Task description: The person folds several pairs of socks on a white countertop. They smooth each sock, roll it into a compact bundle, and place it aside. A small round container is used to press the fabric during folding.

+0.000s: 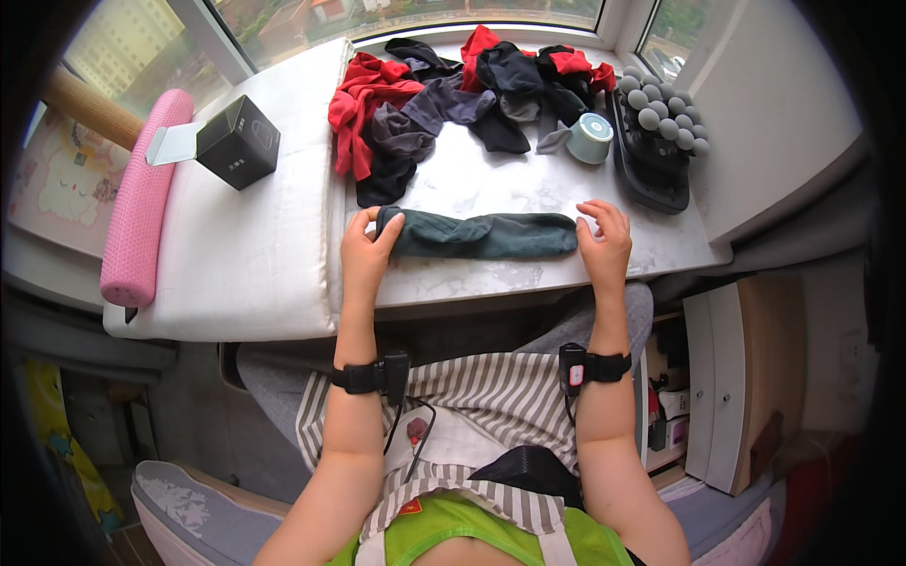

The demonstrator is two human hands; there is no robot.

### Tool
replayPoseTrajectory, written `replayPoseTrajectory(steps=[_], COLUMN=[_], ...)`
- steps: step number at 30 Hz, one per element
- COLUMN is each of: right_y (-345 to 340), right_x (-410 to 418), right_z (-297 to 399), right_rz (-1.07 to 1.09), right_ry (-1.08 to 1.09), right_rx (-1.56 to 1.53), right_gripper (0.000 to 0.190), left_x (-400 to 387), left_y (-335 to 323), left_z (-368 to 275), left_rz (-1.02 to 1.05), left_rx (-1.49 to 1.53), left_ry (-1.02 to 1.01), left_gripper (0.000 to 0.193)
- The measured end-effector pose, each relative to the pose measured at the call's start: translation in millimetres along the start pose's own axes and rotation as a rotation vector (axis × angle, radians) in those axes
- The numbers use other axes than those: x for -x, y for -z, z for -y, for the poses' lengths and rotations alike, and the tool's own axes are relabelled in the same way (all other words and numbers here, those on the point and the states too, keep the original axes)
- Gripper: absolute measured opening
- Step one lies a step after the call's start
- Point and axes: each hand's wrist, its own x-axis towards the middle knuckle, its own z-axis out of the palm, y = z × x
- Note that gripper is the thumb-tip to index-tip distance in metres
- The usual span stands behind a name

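A dark green sock (488, 235) lies stretched sideways near the front edge of the marble-patterned windowsill counter (467, 279). My left hand (364, 244) grips its left end between thumb and fingers. At the rounded right end hovers my right hand (604, 240), thumb and fingers apart; it holds nothing, and whether a fingertip touches the fabric is unclear. Behind the sock spreads a loose heap of red, black and grey socks (453, 105), reaching back to the window.
Right of the heap are a pale green cup (589, 141) and a black holder (651, 170) with several grey balls. On the left, a folded white pad (248, 240) carries an open black box (237, 145) and a pink foam roller (148, 205). A cabinet (768, 382) stands lower right.
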Motion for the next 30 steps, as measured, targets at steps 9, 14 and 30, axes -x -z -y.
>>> replayPoseTrajectory(steps=[9,14,30], right_y=[-6.4,11.6,9.8], right_x=[3.9,0.3,5.0], right_z=[4.5,-2.3,-2.8], right_rz=[0.418,0.565,0.324], right_ry=[0.059,0.105,-0.556], right_rx=[-0.054,-0.199,-0.903], right_gripper=[0.038,0.041,0.017], left_x=[7.4,26.2,16.7], left_y=[-18.4,-67.9,-61.1], left_z=[-18.7,-17.5,-7.2], left_rz=[-0.39,0.111,0.398], left_rx=[-0.697,-0.583,-0.417], left_ry=[-0.687,-0.807,-0.577], left_gripper=[0.034,0.033,0.019])
